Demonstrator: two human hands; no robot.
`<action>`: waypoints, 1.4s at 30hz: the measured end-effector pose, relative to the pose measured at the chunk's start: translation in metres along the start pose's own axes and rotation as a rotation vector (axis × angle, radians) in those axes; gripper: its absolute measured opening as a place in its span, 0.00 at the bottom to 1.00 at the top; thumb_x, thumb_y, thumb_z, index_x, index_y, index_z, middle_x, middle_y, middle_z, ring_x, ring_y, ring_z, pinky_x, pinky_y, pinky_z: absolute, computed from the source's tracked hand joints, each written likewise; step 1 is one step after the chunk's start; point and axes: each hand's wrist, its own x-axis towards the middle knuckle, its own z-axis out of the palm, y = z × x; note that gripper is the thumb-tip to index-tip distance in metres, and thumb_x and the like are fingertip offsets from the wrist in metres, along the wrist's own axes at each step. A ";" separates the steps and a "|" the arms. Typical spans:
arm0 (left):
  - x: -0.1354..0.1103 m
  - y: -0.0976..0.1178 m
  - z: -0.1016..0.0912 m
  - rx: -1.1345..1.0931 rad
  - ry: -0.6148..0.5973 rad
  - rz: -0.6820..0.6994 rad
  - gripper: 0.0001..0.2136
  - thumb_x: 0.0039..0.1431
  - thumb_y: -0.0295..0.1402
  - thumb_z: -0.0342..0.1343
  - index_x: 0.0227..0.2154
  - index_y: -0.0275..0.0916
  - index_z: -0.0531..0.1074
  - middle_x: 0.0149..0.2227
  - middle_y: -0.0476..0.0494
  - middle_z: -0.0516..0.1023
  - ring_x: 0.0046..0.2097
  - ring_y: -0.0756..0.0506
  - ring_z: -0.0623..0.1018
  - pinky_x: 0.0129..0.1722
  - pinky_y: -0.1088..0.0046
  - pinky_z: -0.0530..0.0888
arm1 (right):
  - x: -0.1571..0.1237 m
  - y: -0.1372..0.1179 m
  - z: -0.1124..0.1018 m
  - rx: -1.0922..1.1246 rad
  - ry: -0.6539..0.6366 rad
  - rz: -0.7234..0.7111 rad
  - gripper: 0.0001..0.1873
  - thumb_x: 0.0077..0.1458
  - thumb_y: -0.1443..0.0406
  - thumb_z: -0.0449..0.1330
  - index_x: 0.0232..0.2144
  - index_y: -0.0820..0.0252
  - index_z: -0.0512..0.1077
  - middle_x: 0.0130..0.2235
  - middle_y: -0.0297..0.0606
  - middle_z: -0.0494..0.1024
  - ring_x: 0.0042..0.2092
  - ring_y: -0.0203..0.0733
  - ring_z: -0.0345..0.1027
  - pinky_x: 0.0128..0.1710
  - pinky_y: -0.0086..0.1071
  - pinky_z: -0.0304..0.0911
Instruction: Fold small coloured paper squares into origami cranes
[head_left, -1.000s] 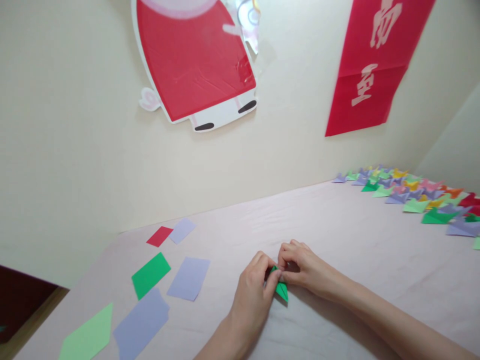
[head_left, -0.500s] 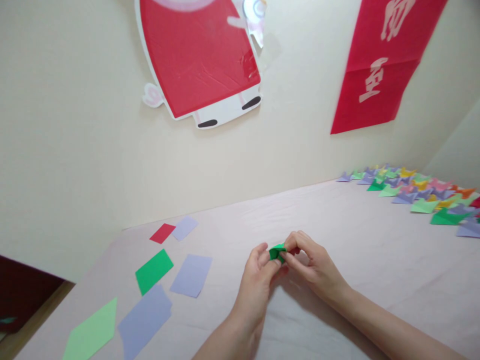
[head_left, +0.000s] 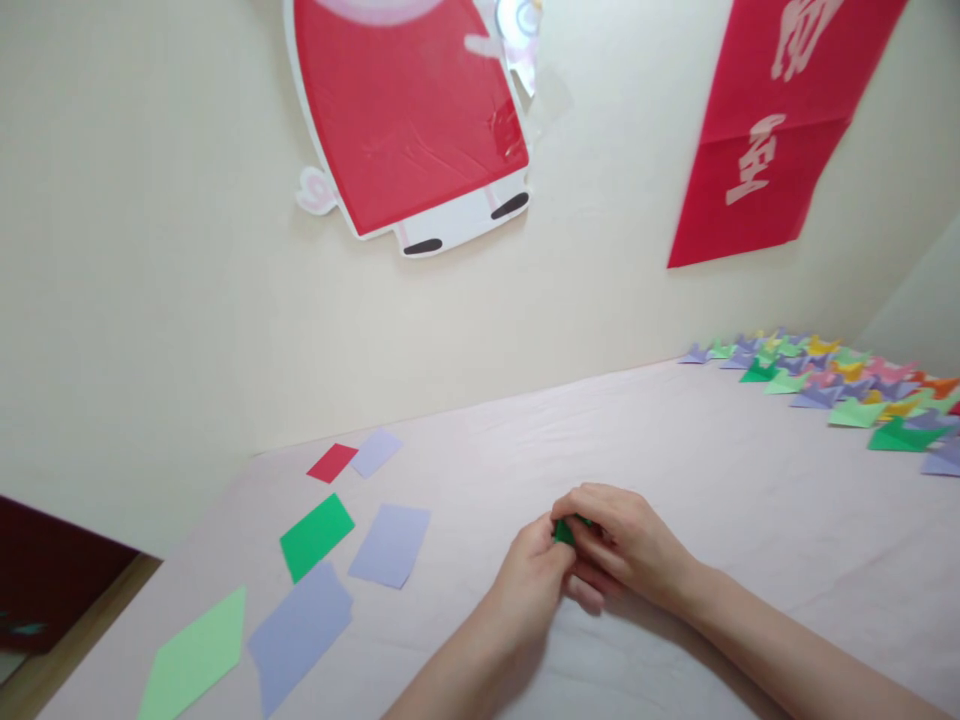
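A small folded piece of green paper [head_left: 564, 532] is held between my two hands, near the middle of the pale cloth-covered surface [head_left: 480, 460]. Only a sliver of it shows, as fingers cover the rest. My left hand [head_left: 536, 570] grips it from the left, its thumb at the near side. My right hand [head_left: 622, 535] closes over the top and right of it, fingers bent around the paper. The folds themselves are hidden.
Flat sheets lie to the left: red [head_left: 332, 463], dark green [head_left: 317, 537], light green [head_left: 195, 655] and several lavender ones [head_left: 390, 545]. Several rows of folded paper figures [head_left: 855, 385] stand at the right by the wall [head_left: 187, 250]. A red banner [head_left: 780, 130] and a cartoon cutout [head_left: 420, 120] hang there.
The right hand has closed over the green paper, which is now mostly covered. Left fingers have curled in around it. The view has shifted slightly.
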 end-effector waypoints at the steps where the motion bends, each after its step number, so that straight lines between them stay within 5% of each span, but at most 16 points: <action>1: 0.000 0.001 -0.002 -0.013 -0.027 -0.021 0.13 0.41 0.30 0.47 0.32 0.33 0.69 0.24 0.46 0.74 0.23 0.50 0.74 0.24 0.76 0.70 | 0.000 0.000 -0.001 0.075 -0.014 0.018 0.12 0.60 0.69 0.49 0.34 0.57 0.72 0.29 0.36 0.76 0.31 0.38 0.69 0.33 0.29 0.61; 9: -0.001 0.009 -0.016 -0.018 -0.186 -0.075 0.10 0.46 0.32 0.55 0.32 0.32 0.70 0.27 0.44 0.75 0.23 0.51 0.75 0.24 0.78 0.72 | 0.000 -0.002 -0.003 0.413 -0.062 0.241 0.11 0.61 0.62 0.53 0.34 0.59 0.74 0.30 0.36 0.78 0.31 0.38 0.71 0.33 0.29 0.64; 15: 0.001 0.005 -0.026 -0.014 -0.237 -0.089 0.22 0.55 0.50 0.58 0.33 0.31 0.70 0.28 0.40 0.76 0.23 0.51 0.75 0.25 0.77 0.71 | -0.002 0.003 0.001 0.509 -0.062 0.317 0.09 0.58 0.61 0.56 0.37 0.60 0.72 0.28 0.33 0.74 0.28 0.36 0.65 0.29 0.28 0.59; 22: 0.004 -0.003 -0.026 0.077 -0.185 -0.065 0.26 0.53 0.57 0.53 0.37 0.35 0.65 0.26 0.42 0.77 0.20 0.50 0.75 0.19 0.78 0.69 | -0.002 0.003 0.001 0.520 0.004 0.350 0.10 0.60 0.58 0.54 0.32 0.58 0.66 0.26 0.29 0.67 0.28 0.35 0.61 0.29 0.28 0.57; 29: -0.005 -0.006 -0.012 0.362 0.086 0.070 0.20 0.64 0.52 0.42 0.33 0.39 0.63 0.23 0.48 0.74 0.18 0.52 0.70 0.13 0.81 0.60 | -0.001 0.000 -0.001 0.541 -0.006 0.384 0.16 0.60 0.53 0.54 0.29 0.59 0.66 0.24 0.28 0.65 0.27 0.35 0.58 0.28 0.29 0.55; 42: -0.006 -0.006 -0.014 0.577 0.174 0.188 0.19 0.68 0.47 0.38 0.28 0.40 0.62 0.17 0.53 0.70 0.16 0.53 0.66 0.18 0.79 0.62 | -0.002 -0.001 0.004 0.554 0.060 0.456 0.22 0.59 0.48 0.53 0.25 0.58 0.66 0.19 0.26 0.61 0.23 0.33 0.53 0.23 0.28 0.51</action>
